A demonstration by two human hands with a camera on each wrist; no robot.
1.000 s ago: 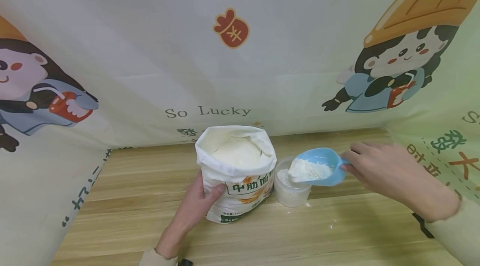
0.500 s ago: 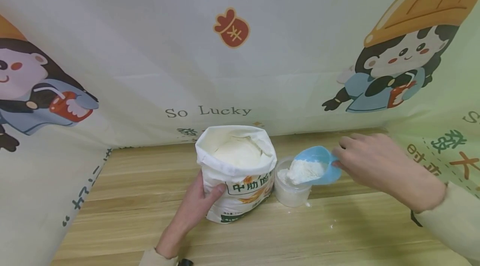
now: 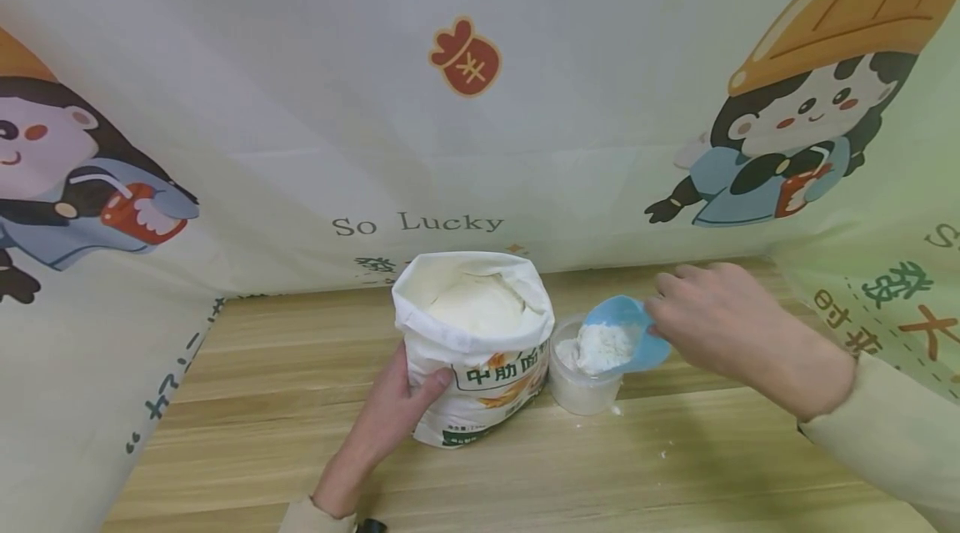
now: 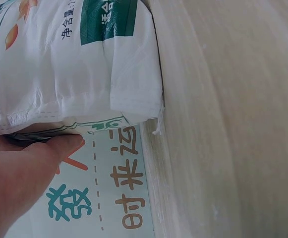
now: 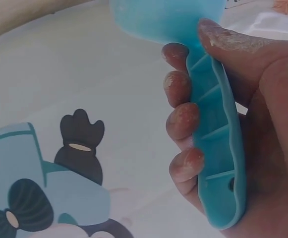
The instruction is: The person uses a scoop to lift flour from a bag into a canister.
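Observation:
An upright white flour bag (image 3: 495,408) stands with its top rolled open and white flour (image 3: 476,305) inside. My left hand (image 3: 392,408) grips its near left side, thumb on the front; in the left wrist view, the thumb lies against the bag's edge. To the right of the bag is a clear round tub (image 3: 583,395) with flour in it. Over the tub's rim my right hand (image 3: 720,329) holds a blue scoop (image 3: 648,351), tilted down to the left and loaded with flour. In the right wrist view, flour-dusted fingers curl round the scoop's ribbed handle (image 5: 215,124).
Bag and tub stand close together on a wood-grain tabletop (image 3: 247,399). Small flour spills (image 3: 617,410) lie beside the tub. A printed cloth (image 3: 300,99) hangs behind the table and along both sides.
My right hand has moved left with the scoop, which now tips more steeply over the tub. The flour in it has slid toward its lip. My left hand and the bag stay put.

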